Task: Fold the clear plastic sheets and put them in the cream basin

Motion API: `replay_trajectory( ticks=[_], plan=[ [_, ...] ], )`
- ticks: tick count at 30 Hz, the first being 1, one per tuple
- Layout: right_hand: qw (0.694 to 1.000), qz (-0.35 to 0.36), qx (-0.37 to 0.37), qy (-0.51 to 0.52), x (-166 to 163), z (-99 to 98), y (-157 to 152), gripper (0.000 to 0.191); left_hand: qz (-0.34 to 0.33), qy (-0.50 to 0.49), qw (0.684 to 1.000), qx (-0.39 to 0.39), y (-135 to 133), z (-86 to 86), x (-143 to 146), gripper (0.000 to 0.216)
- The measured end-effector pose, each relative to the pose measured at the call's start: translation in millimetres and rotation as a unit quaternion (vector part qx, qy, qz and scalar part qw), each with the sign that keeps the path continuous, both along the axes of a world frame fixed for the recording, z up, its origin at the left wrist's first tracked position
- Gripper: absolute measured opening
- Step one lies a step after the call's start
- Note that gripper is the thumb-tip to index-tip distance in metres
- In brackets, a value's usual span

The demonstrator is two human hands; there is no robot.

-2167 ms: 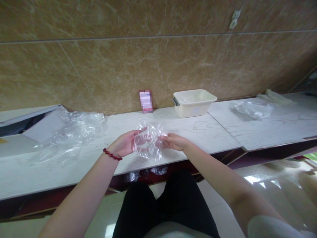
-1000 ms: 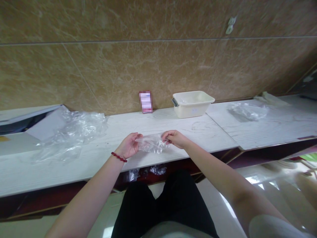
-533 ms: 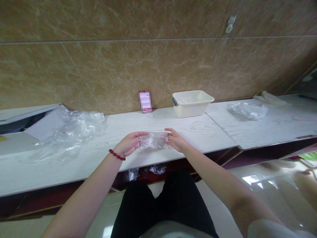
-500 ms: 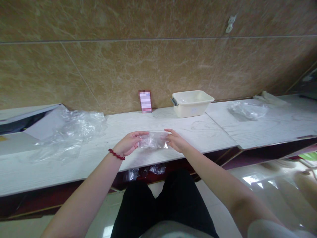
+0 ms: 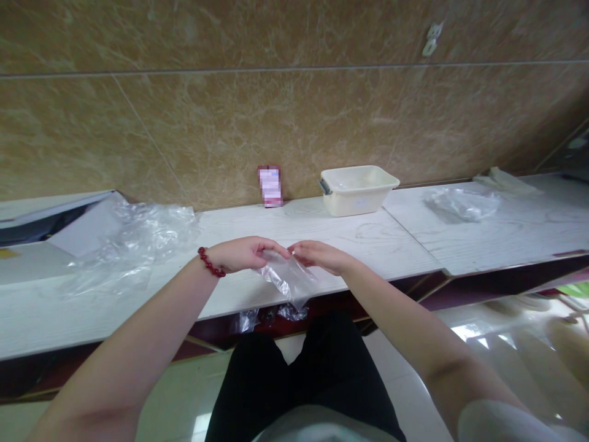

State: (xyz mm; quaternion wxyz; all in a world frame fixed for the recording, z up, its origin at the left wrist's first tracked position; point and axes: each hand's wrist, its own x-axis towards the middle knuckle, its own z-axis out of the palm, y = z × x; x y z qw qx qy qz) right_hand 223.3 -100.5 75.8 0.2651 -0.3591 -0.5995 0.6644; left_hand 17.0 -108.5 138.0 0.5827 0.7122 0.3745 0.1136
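Observation:
A clear plastic bag (image 5: pixel 288 279) hangs from my two hands at the front edge of the white counter (image 5: pixel 230 230). My left hand (image 5: pixel 251 253), with a red bead bracelet at the wrist, pinches the bag's upper left part between thumb and fingers. On the other side, my right hand (image 5: pixel 317 255) has its fingers closed on the bag's upper edge. The fingertips of both hands nearly meet there. Downward, the bag narrows to a corner that reaches past the counter edge. Whether anything lies inside it I cannot tell.
A cream plastic bin (image 5: pixel 359 199) stands by the wall, right of a small blurred card or phone (image 5: pixel 270 186). Crumpled clear plastic (image 5: pixel 151 236) lies left beside an open white box (image 5: pixel 87 227). Another clear plastic bundle (image 5: pixel 464 204) rests at right. Below is an open shelf with plastic-wrapped items (image 5: pixel 248 320).
My hands have come together at the bag's top edge. The bag, stretched level between them before, now droops downward over the counter's front edge.

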Motion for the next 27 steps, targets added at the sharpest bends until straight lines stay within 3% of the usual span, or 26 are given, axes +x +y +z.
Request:
replay_trajectory(
  ticks=[3,6,8,11,14,19,27],
  plan=[
    [0.993,0.062,0.069,-0.074,-8,1.0,-12,0.033,0.043,-0.039,0.997,-0.055,3,0.5,3,0.038],
    [0.994,0.066,0.053,-0.069,-15,-7.9,-21,0.028,0.104,-0.103,0.984,-0.104,8,-7.9,2,0.043],
    [0.999,0.031,0.009,-0.031,-19,-16.6,-24,0.029,0.174,-0.170,0.963,-0.114,10,-18.8,1,0.044],
    [0.998,-0.046,-0.034,0.017,-27,-29.7,-24,0.029,0.295,-0.267,0.907,-0.140,10,-41.7,4,0.031],
    [0.993,-0.105,-0.030,0.038,-33,-39.0,-21,0.026,0.343,-0.305,0.869,-0.185,2,-66.0,13,0.021],
    [0.988,-0.153,-0.008,0.011,-38,-44.7,-18,0.021,0.369,-0.344,0.853,-0.138,-14,-90.6,35,0.020],
    [0.968,-0.193,0.104,-0.121,-41,-54.6,-18,0.024,0.492,-0.238,0.837,0.008,-12,-118.5,52,0.025]
  ],
)
